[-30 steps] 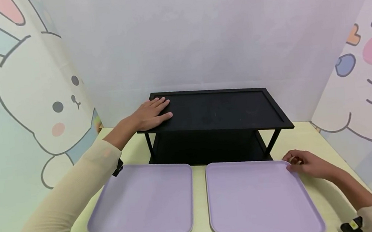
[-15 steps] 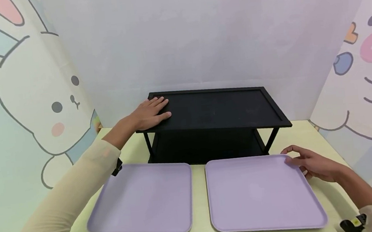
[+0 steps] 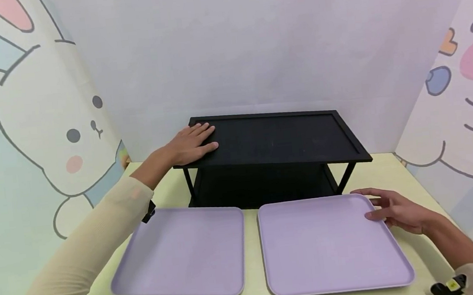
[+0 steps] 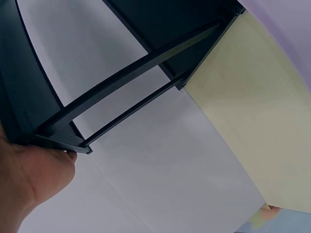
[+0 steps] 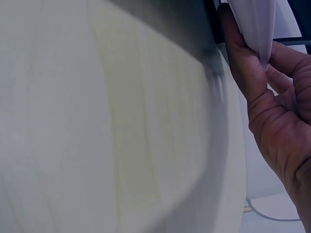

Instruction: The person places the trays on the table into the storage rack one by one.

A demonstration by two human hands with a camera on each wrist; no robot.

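Left hand: left hand point(image 3: 190, 145) lies flat, fingers straight and together, on the near left corner of the rack point(image 3: 276, 138) top; the wrist view shows the palm point(image 4: 29, 177) against the rack's corner, steadying it
Right hand: right hand point(image 3: 392, 208) sits at the far right edge of the right tray point(image 3: 329, 243), fingers loosely spread, thumb on the rim; the wrist view shows fingers point(image 5: 243, 68) under the tray edge point(image 5: 255, 22), which looks slightly raised off the table point(image 5: 121, 121)
Trays: two lilac trays lie side by side on the table point(image 3: 394, 169), just in front of the rack; the left tray point(image 3: 183, 254) is untouched
Rack: black, two levels, both bare as far as can be seen
Step in hand: judged to be taking hold of the right tray by its edge, the grip not yet closed
Next move calls for: curling fingers under the rim and thumb over it for a firm pinch, then lifting level, with the left hand holding the rack steady
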